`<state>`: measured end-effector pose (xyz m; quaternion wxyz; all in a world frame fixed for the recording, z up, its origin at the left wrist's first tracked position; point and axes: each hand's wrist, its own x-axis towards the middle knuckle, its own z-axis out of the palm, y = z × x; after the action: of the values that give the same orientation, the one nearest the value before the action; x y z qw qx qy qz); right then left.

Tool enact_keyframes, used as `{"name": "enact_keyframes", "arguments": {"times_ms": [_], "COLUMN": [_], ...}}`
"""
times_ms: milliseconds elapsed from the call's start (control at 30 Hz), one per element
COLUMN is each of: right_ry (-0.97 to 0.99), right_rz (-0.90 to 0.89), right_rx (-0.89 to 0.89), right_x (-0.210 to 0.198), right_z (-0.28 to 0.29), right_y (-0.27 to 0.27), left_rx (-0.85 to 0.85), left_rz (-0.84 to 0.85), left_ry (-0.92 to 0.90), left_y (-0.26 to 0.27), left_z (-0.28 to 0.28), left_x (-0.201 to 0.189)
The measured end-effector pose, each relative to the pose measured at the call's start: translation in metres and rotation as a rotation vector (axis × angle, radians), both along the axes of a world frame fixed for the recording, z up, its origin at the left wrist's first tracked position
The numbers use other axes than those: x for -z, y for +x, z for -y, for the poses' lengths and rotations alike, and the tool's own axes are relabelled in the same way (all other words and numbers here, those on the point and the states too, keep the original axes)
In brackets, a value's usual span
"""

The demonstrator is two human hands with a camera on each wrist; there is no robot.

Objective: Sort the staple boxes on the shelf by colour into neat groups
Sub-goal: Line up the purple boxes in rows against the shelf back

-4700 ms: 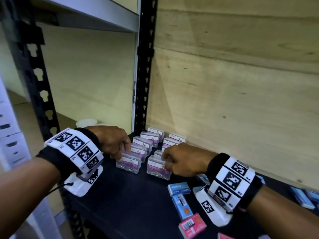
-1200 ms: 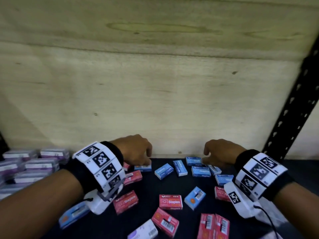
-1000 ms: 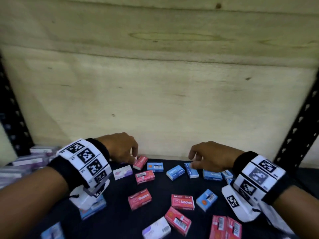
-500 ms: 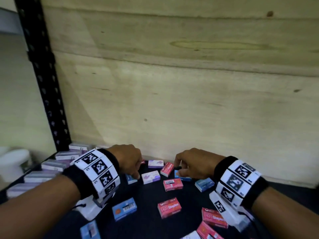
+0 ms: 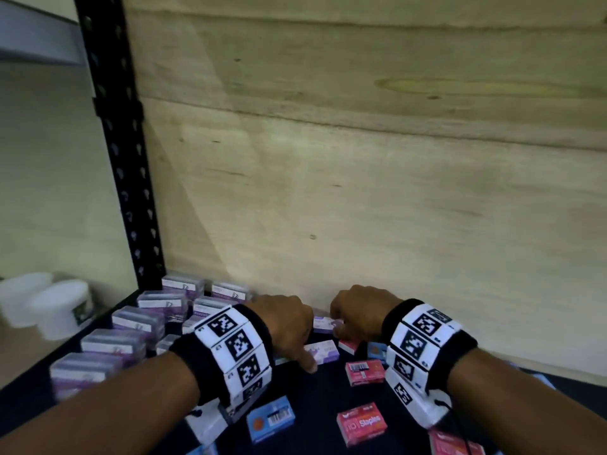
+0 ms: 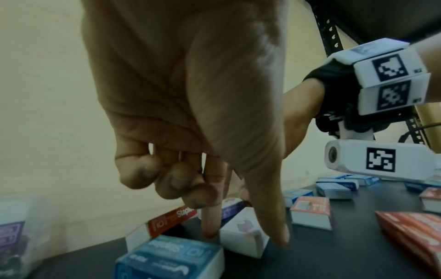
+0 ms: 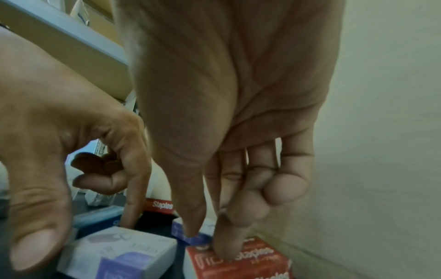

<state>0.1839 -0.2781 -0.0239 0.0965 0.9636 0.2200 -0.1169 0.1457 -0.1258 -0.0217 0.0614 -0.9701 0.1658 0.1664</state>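
Small staple boxes in red, blue and white-purple lie scattered on the black shelf (image 5: 322, 399). My left hand (image 5: 305, 362) pinches a white-purple box (image 6: 241, 232) between its index finger (image 6: 210, 224) and thumb, the other fingers curled. My right hand (image 5: 335, 325) is close by at the back wall. Its thumb tip rests on a second white-purple box (image 7: 181, 229), and its index fingertip (image 7: 226, 245) presses on the top of a red box (image 7: 253, 264). A blue box (image 6: 171, 258) lies just left of the pinched one.
Several clear purple-labelled boxes (image 5: 128, 323) stand in rows at the shelf's left end by the black upright (image 5: 131, 178). The plywood back wall (image 5: 394, 192) is right behind both hands. Red boxes (image 5: 361, 423) and a blue box (image 5: 271, 418) lie nearer the front edge.
Both hands and the view have shifted left from the blue and red scatter toward the purple rows. The left hand now pinches a white-purple box. The right hand came close beside it.
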Motion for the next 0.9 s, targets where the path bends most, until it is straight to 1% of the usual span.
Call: {"name": "enact_keyframes", "arguments": {"times_ms": [233,367,600,767,900], "right_ry": [-0.039,-0.04,-0.015,0.008,0.016], "right_rz": [0.017,-0.006,-0.043,-0.032,0.002], "right_rx": [0.001,0.01,0.023,0.035,0.069], "right_x": [0.001,0.002,-0.001,-0.014,-0.026], "right_z": [-0.009,-0.013,-0.014,-0.003,0.027], "right_y": [0.007,0.008,0.005,-0.006,-0.023], "left_rx": [0.02,0.028,-0.004,-0.006,0.032], "left_rz": [0.03,0.027,0.029,0.041,0.093], "left_ry": [0.01,-0.031,-0.14,-0.179,-0.173], "left_y": [-0.002,-0.004,-0.017,-0.026,-0.031], "left_z": [-0.008,-0.015,-0.032,-0.037,-0.02], "left_x": [-0.001,-0.006,-0.019,-0.031,-0.041]}}
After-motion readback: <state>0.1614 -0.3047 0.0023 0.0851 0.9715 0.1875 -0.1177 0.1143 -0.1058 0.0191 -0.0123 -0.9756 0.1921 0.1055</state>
